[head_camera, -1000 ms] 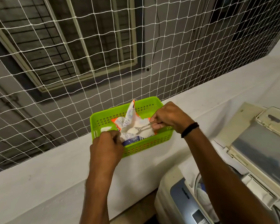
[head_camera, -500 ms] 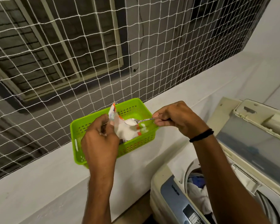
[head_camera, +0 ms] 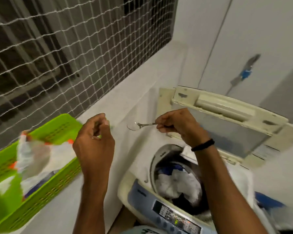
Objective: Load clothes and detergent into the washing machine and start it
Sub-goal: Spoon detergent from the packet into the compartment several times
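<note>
A top-loading washing machine (head_camera: 139, 186) stands at lower right with its lid (head_camera: 227, 119) raised; white and blue clothes (head_camera: 176, 183) lie in the drum. My right hand (head_camera: 178, 125) pinches a metal spoon (head_camera: 139, 125) with its bowl pointing left, over the ledge just behind the machine; any powder on it is too blurred to tell. My left hand (head_camera: 95, 142) hovers beside the basket, fingers loosely curled, holding nothing. The white-and-orange detergent packet (head_camera: 37, 156) lies open in the green plastic basket (head_camera: 61, 129) at left.
The basket sits on a white ledge (head_camera: 118, 102) below a netted window opening (head_camera: 57, 48). The machine's control panel (head_camera: 176, 218) faces me at bottom. A white wall with a tap (head_camera: 245, 71) rises behind the lid.
My left hand let go of the detergent packet, which now rests in the basket. My right hand carried the spoon right, out of the basket toward the machine. The view swung right.
</note>
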### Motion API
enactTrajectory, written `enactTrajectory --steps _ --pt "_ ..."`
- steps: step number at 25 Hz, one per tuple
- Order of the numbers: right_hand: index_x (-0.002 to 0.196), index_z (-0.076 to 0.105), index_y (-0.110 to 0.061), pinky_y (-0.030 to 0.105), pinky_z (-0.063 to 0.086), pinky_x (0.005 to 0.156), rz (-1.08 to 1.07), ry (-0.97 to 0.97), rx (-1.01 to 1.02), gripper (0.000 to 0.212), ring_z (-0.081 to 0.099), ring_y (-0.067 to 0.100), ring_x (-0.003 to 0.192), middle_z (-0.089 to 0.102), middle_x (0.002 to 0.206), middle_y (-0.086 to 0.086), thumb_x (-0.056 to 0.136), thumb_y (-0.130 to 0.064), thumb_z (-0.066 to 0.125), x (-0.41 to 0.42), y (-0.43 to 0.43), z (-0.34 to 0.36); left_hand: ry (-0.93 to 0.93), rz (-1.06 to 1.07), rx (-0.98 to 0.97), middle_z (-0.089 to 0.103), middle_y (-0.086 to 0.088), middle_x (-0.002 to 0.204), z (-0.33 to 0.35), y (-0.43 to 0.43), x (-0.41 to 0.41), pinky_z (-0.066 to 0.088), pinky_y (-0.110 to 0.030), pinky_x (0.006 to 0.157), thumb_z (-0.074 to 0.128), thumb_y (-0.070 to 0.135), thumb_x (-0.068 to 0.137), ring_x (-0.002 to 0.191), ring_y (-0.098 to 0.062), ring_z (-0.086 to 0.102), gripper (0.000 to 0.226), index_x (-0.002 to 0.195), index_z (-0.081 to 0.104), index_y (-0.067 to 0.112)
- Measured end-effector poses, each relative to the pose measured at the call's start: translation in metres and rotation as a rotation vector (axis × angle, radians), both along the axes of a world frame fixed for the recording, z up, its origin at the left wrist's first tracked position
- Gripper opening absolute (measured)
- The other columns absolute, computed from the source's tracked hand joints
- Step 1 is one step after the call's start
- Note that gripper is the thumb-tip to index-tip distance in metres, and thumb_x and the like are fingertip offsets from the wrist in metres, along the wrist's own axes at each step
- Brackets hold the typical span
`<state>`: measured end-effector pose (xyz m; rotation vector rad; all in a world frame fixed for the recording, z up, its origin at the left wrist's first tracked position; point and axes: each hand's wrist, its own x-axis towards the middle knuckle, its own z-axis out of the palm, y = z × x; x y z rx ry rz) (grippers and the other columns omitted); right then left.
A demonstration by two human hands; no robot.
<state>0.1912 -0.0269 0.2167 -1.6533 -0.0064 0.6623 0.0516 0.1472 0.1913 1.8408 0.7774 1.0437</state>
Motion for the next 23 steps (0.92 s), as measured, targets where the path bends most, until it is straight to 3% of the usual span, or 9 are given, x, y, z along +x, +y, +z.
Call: enactTrajectory --steps 4,7,11,15,17,19,21,23 --pt "0.094 0.067 0.017 0.025 0.060 0.056 -0.209 -0.013 0.030 0.019 0.065 0.027 0.064 0.067 0.071 0.019 0.089 0.014 0.049 0.018 -0.069 -0.036 0.083 -0.199 0.037 0.068 0.011 0.093 -0.015 -0.043 0.049 0.036 0.006 0.070 0.061 0.015 0.093 0.081 -0.006 0.063 0.018 0.106 0.073 0.018" --pt "0.077 0.069 0.009 0.027 0.059 0.058 -0.403 -0.014 0.013 0.025 0.069 0.026 0.063 0.070 0.074 0.019 0.086 0.016 0.046 0.029 -0.116 -0.072 0.171 -0.359 0.022 0.066 0.011 0.094 -0.036 -0.073 0.087 0.035 0.007 0.071 0.063 0.013 0.093 0.087 -0.005 0.062 0.017 0.107 0.073 0.015" --pt "0.093 0.062 0.021 0.024 0.058 0.051 -0.593 0.077 0.001 0.023 0.067 0.020 0.054 0.068 0.081 0.023 0.091 0.017 0.040 0.042 -0.163 -0.131 0.334 -0.548 -0.157 0.074 0.004 0.097 -0.096 -0.105 0.141 0.050 -0.021 0.084 0.063 0.015 0.089 0.090 -0.011 0.067 0.018 0.104 0.074 0.015" --pt "0.081 0.069 0.009 0.027 0.061 0.058 -0.726 0.122 -0.078 0.028 0.068 0.024 0.063 0.070 0.086 0.026 0.089 0.015 0.044 0.047 -0.194 -0.195 0.529 -0.661 -0.534 0.075 -0.005 0.095 -0.171 -0.139 0.176 0.057 -0.040 0.084 0.065 0.015 0.084 0.083 -0.020 0.069 0.019 0.100 0.076 0.016" --pt "0.076 0.075 0.001 0.034 0.061 0.066 -0.772 0.120 -0.184 0.027 0.070 0.025 0.069 0.074 0.086 0.022 0.084 0.010 0.051 0.047 -0.202 -0.224 0.645 -0.679 -0.801 0.072 -0.014 0.112 -0.200 -0.153 0.185 0.054 -0.041 0.093 0.061 0.009 0.087 0.100 -0.028 0.069 0.031 0.117 0.070 0.009" --pt "0.081 0.080 -0.009 0.034 0.059 0.081 -0.757 0.066 -0.377 0.020 0.071 0.024 0.082 0.077 0.087 0.012 0.081 -0.003 0.061 0.042 -0.205 -0.244 0.675 -0.708 -1.052 0.059 -0.021 0.133 -0.222 -0.165 0.187 0.044 -0.041 0.106 0.052 0.004 0.094 0.125 -0.036 0.056 0.037 0.131 0.056 -0.001" --pt "0.087 0.081 -0.016 0.021 0.050 0.089 -0.640 -0.041 -0.558 0.018 0.070 0.018 0.094 0.078 0.095 0.005 0.080 -0.009 0.066 0.034 -0.201 -0.258 0.654 -0.663 -1.274 0.057 -0.020 0.133 -0.236 -0.177 0.185 0.039 -0.035 0.108 0.045 0.008 0.101 0.126 -0.032 0.054 0.039 0.138 0.047 -0.003" --pt "0.093 0.080 -0.013 0.011 0.041 0.082 -0.542 -0.188 -0.625 0.024 0.069 0.017 0.095 0.077 0.100 0.006 0.078 0.000 0.066 0.026 -0.194 -0.270 0.639 -0.584 -1.399 0.056 -0.020 0.134 -0.246 -0.184 0.183 0.038 -0.034 0.108 0.046 0.012 0.102 0.126 -0.029 0.053 0.041 0.141 0.045 -0.001"
